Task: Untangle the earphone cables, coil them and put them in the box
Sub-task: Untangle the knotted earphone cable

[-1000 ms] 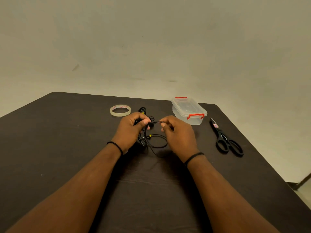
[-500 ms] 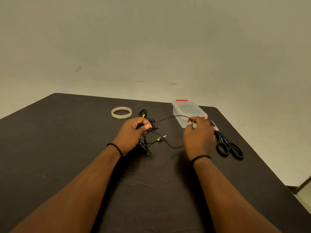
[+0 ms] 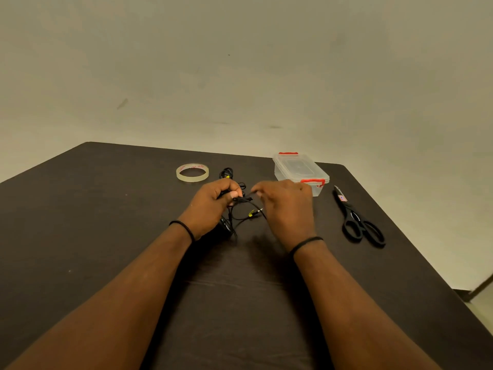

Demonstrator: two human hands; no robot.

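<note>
Untangling: left hand (image 3: 213,206) grips the earphone cables (image 3: 241,209) bundle, right hand (image 3: 285,206) pinches one strand; pull slowly, don't tighten knots.

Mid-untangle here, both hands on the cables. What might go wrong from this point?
The left hand grips the earphone cables bunched, while the right hand pinches one strand: a hard pull may tighten the knot. Loose loops by the yellow-marked plug could snag. The box looks latched, so stowing needs a free hand.
</note>
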